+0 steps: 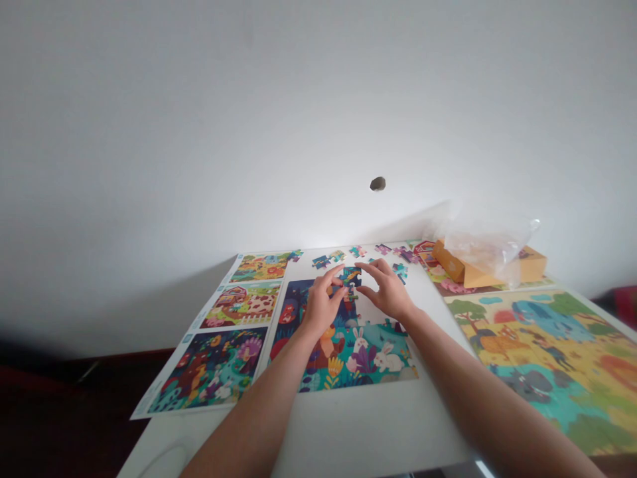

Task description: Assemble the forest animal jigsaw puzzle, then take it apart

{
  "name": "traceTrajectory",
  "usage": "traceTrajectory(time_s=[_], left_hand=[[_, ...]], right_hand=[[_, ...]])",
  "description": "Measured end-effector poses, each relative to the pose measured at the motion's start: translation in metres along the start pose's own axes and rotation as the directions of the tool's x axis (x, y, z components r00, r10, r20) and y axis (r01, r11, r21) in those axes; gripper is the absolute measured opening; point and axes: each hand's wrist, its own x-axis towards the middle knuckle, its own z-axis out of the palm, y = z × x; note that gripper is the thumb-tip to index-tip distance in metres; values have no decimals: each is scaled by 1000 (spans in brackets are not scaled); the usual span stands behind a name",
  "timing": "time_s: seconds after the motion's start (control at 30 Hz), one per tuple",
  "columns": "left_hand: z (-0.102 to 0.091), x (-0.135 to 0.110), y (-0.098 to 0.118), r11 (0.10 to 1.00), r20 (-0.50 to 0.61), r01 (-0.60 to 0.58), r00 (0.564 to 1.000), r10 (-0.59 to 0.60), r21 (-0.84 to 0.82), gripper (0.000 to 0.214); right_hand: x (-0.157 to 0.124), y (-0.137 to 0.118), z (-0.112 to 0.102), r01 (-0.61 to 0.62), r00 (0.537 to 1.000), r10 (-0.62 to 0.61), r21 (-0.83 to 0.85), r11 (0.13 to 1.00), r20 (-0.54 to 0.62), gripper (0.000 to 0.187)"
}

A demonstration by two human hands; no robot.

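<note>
A partly assembled jigsaw puzzle (318,372) with rabbits, flowers and a dark blue night scene lies on the white table. At its upper edge, a dark blue jigsaw piece (353,276) sits between my two hands. My left hand (324,300) is over the puzzle's upper left, thumb and forefinger apart at the piece's left side. Curved around the opposite side is my right hand (388,290), its thumb and forefinger also spread. Whether the fingertips press on the piece is hard to see. Loose jigsaw pieces (357,251) are scattered beyond my hands.
To the left lies a reference sheet (199,328) with three pictures. On the right are an animal-scene puzzle (547,352) and a farm picture (452,287), partly under a yellow box (532,267) and clear plastic bag (490,242). A white wall (298,133) rises behind the table (348,431).
</note>
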Motion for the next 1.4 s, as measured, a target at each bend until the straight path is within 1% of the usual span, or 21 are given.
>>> traceTrajectory(time_s=[0.57,0.9,1.23,1.4], left_hand=[[2,0,-4,1000,0,5,1000,-5,-21,51],[1,0,-1,999,-2,16,1000,-16,-42,51],[2,1,-2,998,-1,37,999,-37,-52,50],[2,1,-1,998,-7,27,1000,-27,-52,50]], right_hand=[[0,-3,-2,4,1000,-4,-1,1000,-1,51],[-1,-3,-2,1,1000,-1,3,1000,-1,51],[0,-2,0,12,1000,-12,11,1000,-5,51],[0,-2,-1,13,1000,-13,17,1000,-2,52]])
